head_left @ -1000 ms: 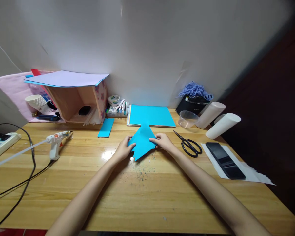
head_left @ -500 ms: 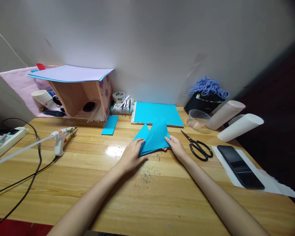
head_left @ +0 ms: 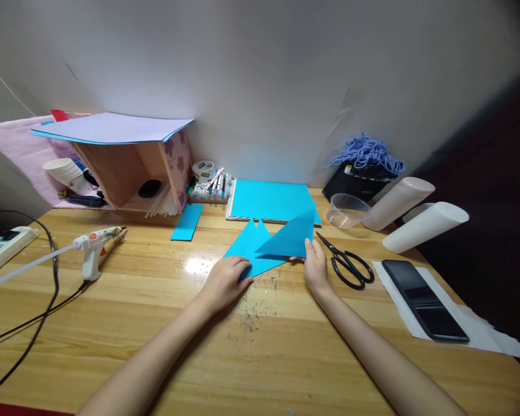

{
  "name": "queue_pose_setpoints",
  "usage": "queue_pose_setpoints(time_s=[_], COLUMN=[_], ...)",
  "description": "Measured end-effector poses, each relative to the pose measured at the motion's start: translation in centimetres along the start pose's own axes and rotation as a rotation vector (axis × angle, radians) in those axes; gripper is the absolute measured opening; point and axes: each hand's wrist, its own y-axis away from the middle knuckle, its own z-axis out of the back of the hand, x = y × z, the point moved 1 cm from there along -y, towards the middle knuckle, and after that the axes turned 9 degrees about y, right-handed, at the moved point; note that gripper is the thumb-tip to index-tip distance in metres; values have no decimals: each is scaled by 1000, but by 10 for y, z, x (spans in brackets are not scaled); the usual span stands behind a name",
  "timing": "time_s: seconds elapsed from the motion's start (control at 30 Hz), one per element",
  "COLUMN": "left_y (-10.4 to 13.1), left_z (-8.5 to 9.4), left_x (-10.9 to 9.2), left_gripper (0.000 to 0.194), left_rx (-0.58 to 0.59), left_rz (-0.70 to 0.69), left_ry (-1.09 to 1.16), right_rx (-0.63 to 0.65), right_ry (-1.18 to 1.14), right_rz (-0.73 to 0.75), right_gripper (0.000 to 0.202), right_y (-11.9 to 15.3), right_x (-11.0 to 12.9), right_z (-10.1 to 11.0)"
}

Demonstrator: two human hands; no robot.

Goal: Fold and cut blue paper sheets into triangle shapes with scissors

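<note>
My right hand (head_left: 316, 267) pinches a blue paper triangle (head_left: 297, 234) by its right side and holds it tilted up off the wooden table. Under my left hand (head_left: 229, 277) lie more blue paper pieces (head_left: 262, 264), their two pointed tips facing the wall. The left thumb and fingers are closed on the near left edge of these pieces. Where the raised triangle overlaps them, I cannot tell whether they touch. Black-handled scissors (head_left: 350, 267) lie right beside my right hand. Behind the pieces sits a stack of coloured sheets (head_left: 268, 199), blue on top.
At left stand a box with a lilac roof (head_left: 130, 167) and a white glue gun (head_left: 93, 251) with its cable. A small blue card (head_left: 187, 222) and markers (head_left: 212, 188) lie nearer the middle. On the right are a clear bowl (head_left: 346, 212), white rolls (head_left: 424, 226) and a phone (head_left: 424, 299).
My right hand has moved right, lifting one blue triangle away from the others and turning it. My left hand has shifted slightly left and down with the remaining pieces. The view has shifted slightly.
</note>
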Motion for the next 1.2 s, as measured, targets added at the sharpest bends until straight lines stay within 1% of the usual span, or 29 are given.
queue_pose_setpoints(time_s=[0.13, 0.2, 0.3, 0.4, 0.43, 0.53, 0.63, 0.7, 0.77, 0.83, 0.93, 1.03, 1.13, 1.2], left_y=[0, 0, 0, 0, 0, 0, 0, 0, 1, 1, 1, 2, 1, 1], left_z=[2, 4, 6, 7, 7, 7, 7, 7, 6, 4, 1, -1, -1, 0], left_x=[-2, -2, -2, 0, 1, 3, 2, 1, 1, 2, 5, 7, 6, 6], left_gripper=[15, 16, 18, 11, 9, 12, 9, 12, 15, 14, 14, 14, 12, 11], left_rx=[-10, -25, -71, -95, -91, -75, -57, -52, -68, -112, -208, -289, -336, -373], left_rz=[10, 30, 100, 148, 154, 157, 128, 115, 136, 190, 301, 393, 433, 441], left_ry=[41, 62, 99, 175, 198, 227, 229, 214, 186, 170, 205, 262, 291, 304], right_rx=[-86, -94, -76, -62, -62, -65, -61, -55, -47, -35, 66, 250, 424, 507], right_ry=[-135, -183, -214, -227, -230, -235, -237, -239, -248, -269, -268, -207, -155, -155], right_rz=[-53, -76, -91, -106, -113, -127, -130, -131, -130, -134, -154, -177, -191, -187], right_gripper=[34, 34, 33, 35, 36, 37, 35, 34, 33, 34, 34, 41, 52, 54], right_y=[-3, -5, -5, -5, -5, -4, -4, -4, -4, -3, -3, -2, 0, 2], right_x=[-3, -3, -1, 2, 3, 4, 4, 5, 7, 9, 12, 14, 15, 16], right_z=[4, 5, 5, 4, 4, 3, 3, 3, 3, 3, 3, 2, 1, 1])
